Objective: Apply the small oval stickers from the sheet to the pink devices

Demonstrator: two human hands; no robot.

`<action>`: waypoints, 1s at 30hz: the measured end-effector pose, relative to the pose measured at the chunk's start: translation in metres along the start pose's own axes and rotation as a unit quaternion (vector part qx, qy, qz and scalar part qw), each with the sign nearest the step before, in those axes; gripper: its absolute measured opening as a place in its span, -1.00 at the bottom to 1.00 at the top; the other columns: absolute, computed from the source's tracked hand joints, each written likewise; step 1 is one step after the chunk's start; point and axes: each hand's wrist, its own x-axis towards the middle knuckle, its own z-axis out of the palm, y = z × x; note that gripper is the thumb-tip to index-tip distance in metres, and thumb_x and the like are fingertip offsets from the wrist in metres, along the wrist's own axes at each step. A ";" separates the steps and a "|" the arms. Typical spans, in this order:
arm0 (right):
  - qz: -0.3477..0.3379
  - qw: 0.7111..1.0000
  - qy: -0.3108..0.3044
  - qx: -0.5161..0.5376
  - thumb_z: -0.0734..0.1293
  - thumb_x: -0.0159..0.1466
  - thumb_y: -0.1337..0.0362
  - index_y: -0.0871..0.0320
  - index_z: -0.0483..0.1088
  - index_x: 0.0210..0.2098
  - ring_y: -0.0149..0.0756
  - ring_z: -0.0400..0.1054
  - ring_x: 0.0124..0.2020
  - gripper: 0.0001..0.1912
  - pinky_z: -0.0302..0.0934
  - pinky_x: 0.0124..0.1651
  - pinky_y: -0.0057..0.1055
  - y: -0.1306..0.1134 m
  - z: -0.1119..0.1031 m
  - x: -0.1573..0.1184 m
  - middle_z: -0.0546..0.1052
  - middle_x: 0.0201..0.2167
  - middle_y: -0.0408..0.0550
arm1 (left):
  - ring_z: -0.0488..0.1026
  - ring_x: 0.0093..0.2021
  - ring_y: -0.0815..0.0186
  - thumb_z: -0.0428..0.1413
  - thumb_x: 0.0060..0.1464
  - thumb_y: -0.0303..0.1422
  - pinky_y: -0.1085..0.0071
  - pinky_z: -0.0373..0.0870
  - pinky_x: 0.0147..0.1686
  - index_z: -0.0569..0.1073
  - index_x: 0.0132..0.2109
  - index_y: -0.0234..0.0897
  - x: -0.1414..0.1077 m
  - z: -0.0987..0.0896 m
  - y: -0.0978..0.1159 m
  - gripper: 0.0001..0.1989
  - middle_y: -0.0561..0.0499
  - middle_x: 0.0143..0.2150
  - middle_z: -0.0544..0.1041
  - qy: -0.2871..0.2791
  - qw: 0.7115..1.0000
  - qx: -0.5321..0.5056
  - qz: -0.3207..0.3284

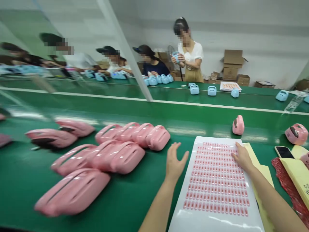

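A white sheet of small pink stickers [217, 178], set in many rows, lies on the green table in front of me. My right hand [243, 157] rests on its upper right edge, thumb and fingers apart and touching the sheet. Left of the sheet, my left hand [175, 162] hovers with its fingers spread and nothing in it. Glossy pink plastic housings with handle slots stand in slanted rows to the left, among them a near one [74, 191], a middle one [127, 158] and a farther one [158, 138].
Yellow paper [265, 170] lies beside the sheet. A phone [284, 152], a red crumpled wrap [286, 183] and two pink units, one upright [238, 125], sit at right. Across a white rail [193, 104], several people handle light-blue units [211, 91]. A slanted post [130, 54] rises ahead.
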 end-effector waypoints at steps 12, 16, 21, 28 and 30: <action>0.021 0.983 0.110 0.147 0.13 0.18 0.22 0.24 0.07 0.17 -0.01 0.16 0.17 -0.43 -0.04 0.20 0.08 -0.028 -0.003 -0.006 0.34 0.08 0.23 | 0.44 -0.08 -0.04 0.05 -0.12 -0.35 0.08 0.33 -0.06 0.35 -0.07 -0.31 0.103 -0.052 -0.033 -0.61 -0.17 -0.21 0.49 0.057 0.983 0.032 -0.170; 0.022 0.971 0.089 0.219 0.17 0.23 0.18 0.13 -0.02 0.22 -0.16 0.27 0.11 -0.41 0.20 0.07 -0.14 -0.092 0.016 -0.024 0.40 0.05 0.12 | 0.46 -0.34 0.04 0.04 -0.13 -0.23 0.12 0.39 -0.25 0.36 -0.10 -0.27 0.075 -0.035 -0.002 -0.60 0.02 -0.47 0.39 0.017 0.993 -0.010 -0.114; 0.141 0.841 -0.030 0.521 0.30 0.16 0.13 0.13 -0.18 0.28 -0.16 0.09 0.24 -0.18 0.14 0.10 -0.21 -0.160 0.012 -0.030 0.15 0.25 0.17 | 0.41 -0.49 0.22 -0.01 0.01 -0.14 0.29 0.42 -0.37 0.29 0.00 -0.18 0.020 -0.010 0.045 -0.59 0.14 -0.53 0.36 -0.058 0.994 -0.094 0.017; 0.271 0.724 -0.006 0.634 0.28 -0.15 0.48 0.20 -0.02 0.19 -0.38 0.38 -0.36 -0.11 0.23 -0.35 -0.47 -0.155 -0.030 -0.038 0.40 -0.23 -0.09 | 0.53 -0.30 0.23 -0.01 0.07 -0.53 0.32 0.41 -0.18 0.40 0.03 0.04 -0.030 0.013 0.094 -0.57 0.06 -0.38 0.56 -0.032 0.859 -0.118 0.498; 0.281 0.727 0.024 0.626 0.21 -0.21 0.53 0.19 0.06 0.14 -0.45 0.28 -0.52 -0.14 0.17 -0.47 -0.52 -0.145 -0.031 -0.040 0.36 -0.40 -0.22 | 0.54 -0.24 0.23 0.03 0.05 -0.52 0.30 0.39 -0.05 0.42 0.03 0.07 -0.032 0.017 0.083 -0.55 0.08 -0.32 0.60 -0.095 0.832 -0.167 0.521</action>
